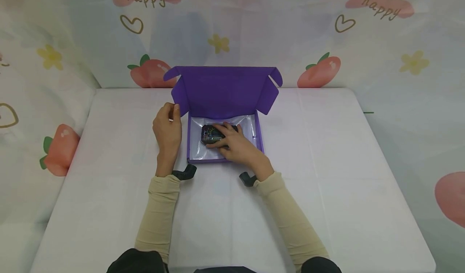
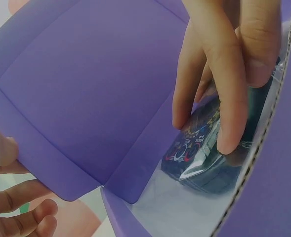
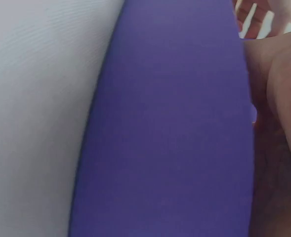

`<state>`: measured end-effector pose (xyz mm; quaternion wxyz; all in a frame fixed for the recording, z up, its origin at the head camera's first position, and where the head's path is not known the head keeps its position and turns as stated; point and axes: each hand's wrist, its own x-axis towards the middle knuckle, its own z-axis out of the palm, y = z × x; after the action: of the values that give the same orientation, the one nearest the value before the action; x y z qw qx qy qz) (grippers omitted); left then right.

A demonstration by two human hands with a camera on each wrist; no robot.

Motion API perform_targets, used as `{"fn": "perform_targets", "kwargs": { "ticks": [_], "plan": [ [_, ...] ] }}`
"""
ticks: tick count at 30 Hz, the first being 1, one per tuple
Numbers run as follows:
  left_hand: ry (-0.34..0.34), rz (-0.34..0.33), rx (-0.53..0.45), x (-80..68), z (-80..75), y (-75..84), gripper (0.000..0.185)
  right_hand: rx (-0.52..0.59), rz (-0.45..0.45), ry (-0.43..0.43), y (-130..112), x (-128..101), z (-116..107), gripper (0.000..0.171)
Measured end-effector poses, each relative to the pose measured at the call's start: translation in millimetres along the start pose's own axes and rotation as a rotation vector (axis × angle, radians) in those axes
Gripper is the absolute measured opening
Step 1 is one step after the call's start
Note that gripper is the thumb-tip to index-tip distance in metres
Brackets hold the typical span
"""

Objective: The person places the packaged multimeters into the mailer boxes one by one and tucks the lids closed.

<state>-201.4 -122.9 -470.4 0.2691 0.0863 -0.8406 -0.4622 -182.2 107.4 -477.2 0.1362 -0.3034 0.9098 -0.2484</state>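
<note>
A purple cardboard box point(image 1: 210, 161) stands on the table with its lid point(image 1: 225, 91) raised at the back. Inside, on a clear plastic-like sheet point(image 1: 197, 152), lies a dark packet point(image 1: 208, 135) in shiny clear wrap, with colourful print point(image 2: 187, 148) on its face. My right hand point(image 1: 237, 146) grips the packet from above, fingers spread over its top and sides. At the lid's left side flap point(image 1: 180, 99), my left hand point(image 1: 168, 130) pinches the edge, thumb on the inner face. In the right wrist view the box's outer wall point(image 3: 165, 123) hides the packet.
A white cloth covers the table point(image 1: 348, 192) around the box. Behind it hangs a printed backdrop point(image 1: 247, 31) with fruit and flowers. A dark wrist camera point(image 1: 185, 172) sits by the left wrist, another point(image 1: 248, 179) by the right, both close to the box's front.
</note>
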Motion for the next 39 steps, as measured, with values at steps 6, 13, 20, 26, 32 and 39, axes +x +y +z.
{"fn": "perform_targets", "kwargs": {
  "ticks": [6,13,20,26,32,39],
  "plan": [
    [-0.002,-0.001,0.004,1.1,-0.7,0.2,0.027,-0.030,0.001,0.001,-3.4,-1.2,-1.9,0.039],
    [-0.006,-0.010,0.002,0.9,-1.0,0.3,0.026,-0.045,-0.009,0.007,-1.6,-1.3,-1.4,0.036],
    [-0.014,-0.011,0.000,0.5,0.6,0.7,0.027,-0.014,-0.035,0.025,8.5,-1.9,-0.3,0.033],
    [-0.018,-0.009,0.006,0.5,1.5,0.1,0.027,0.091,-0.085,0.143,18.9,-2.0,-5.0,0.034],
    [-0.025,-0.013,0.003,-0.7,-0.8,-1.5,0.027,0.272,-0.041,0.247,23.3,-10.6,-12.5,0.033],
    [-0.032,-0.009,0.015,-0.6,-2.5,-2.2,0.027,0.522,0.039,0.608,27.5,-23.9,-15.7,0.030]
  ]
}}
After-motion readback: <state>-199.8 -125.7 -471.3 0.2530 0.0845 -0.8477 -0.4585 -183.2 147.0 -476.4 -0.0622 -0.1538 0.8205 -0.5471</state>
